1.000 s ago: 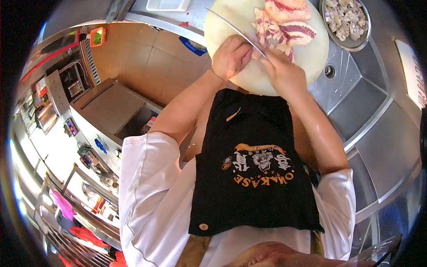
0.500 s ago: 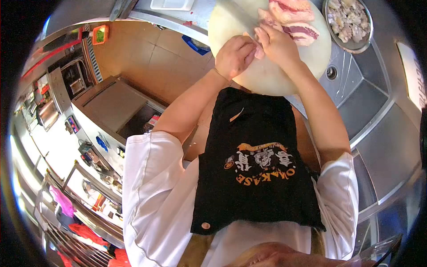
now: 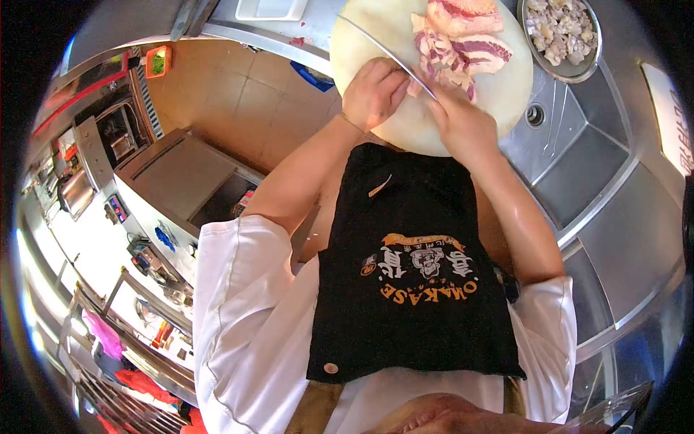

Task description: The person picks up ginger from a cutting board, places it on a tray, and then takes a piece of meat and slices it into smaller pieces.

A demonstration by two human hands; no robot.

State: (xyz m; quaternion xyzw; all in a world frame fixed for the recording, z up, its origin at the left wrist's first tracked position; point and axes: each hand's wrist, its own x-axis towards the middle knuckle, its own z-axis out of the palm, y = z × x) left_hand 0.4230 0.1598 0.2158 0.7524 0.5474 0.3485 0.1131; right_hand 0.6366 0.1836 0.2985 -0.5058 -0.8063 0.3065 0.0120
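Observation:
My right hand (image 3: 464, 124) is wrapped round the handle of a knife (image 3: 387, 49). Its long blade is seen nearly edge-on and slants up and left over the round cutting board (image 3: 499, 105). With curled fingers, my left hand (image 3: 374, 94) holds a small piece of meat (image 3: 414, 87) on the board, close against the blade. Beyond the knife lie cut strips of meat (image 3: 437, 54), red and pale with fat. A bigger slab of fatty meat (image 3: 463, 16) rests at the board's far edge. The handle is mostly hidden in my right hand.
A metal bowl of chopped pale pieces (image 3: 560, 32) stands right of the board. Beside it is a steel sink (image 3: 578, 155) with a drain and thin tongs (image 3: 557, 119). A white tray (image 3: 271, 9) sits at the upper left, and an orange basket (image 3: 158, 61) is farther left.
The knife has turned from flat-looking to edge-on. My right hand has moved right and nearer my body, uncovering meat strips. My left hand stays at about the same spot on the board.

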